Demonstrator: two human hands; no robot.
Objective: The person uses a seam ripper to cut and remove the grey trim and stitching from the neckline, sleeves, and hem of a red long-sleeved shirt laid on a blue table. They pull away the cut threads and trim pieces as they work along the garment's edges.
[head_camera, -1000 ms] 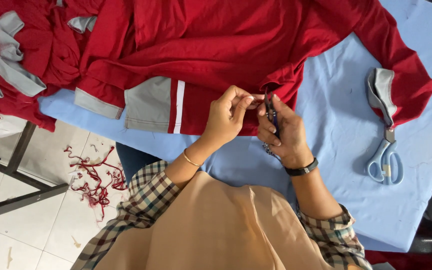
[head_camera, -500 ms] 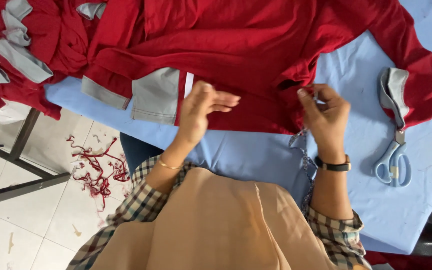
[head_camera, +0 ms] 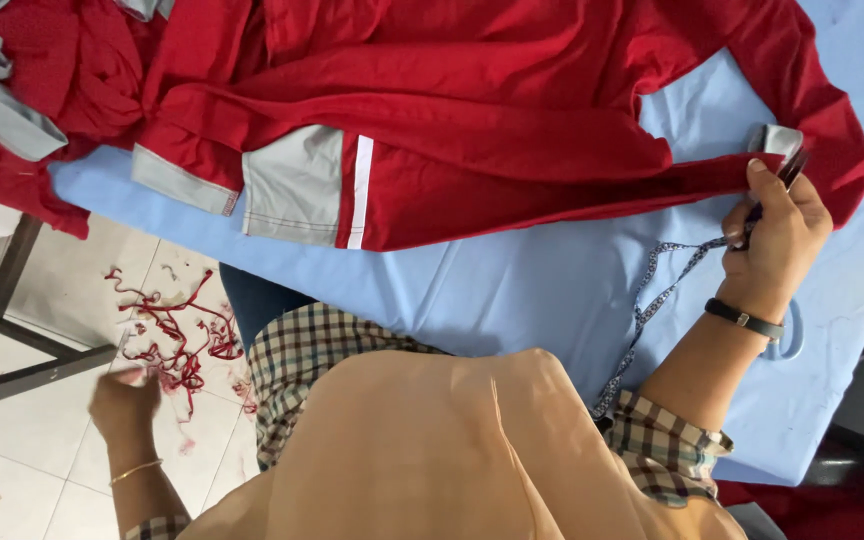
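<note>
A red garment [head_camera: 512,100] with a grey panel and white stripe [head_camera: 297,185] lies spread on the light-blue table cover [head_camera: 512,290]. My right hand [head_camera: 777,240], wearing a black wristband, is closed on a small dark clipper [head_camera: 790,170] and pinches the garment's lower edge near a grey cuff [head_camera: 777,138]. A patterned cord [head_camera: 652,300] trails from that hand toward my body. My left hand [head_camera: 124,400], with a thin gold bracelet, hangs off the table over the tiled floor, blurred, close to a heap of red thread scraps [head_camera: 177,340].
More red and grey garments [head_camera: 32,90] are piled at the table's left end. A pale-blue scissors handle [head_camera: 790,340] shows just below my right wrist. A dark metal table frame [head_camera: 12,290] crosses the white floor tiles at the left.
My left hand left the garment and dropped down beside the table over the floor. My right hand slid right along the garment's edge to the cuff.
</note>
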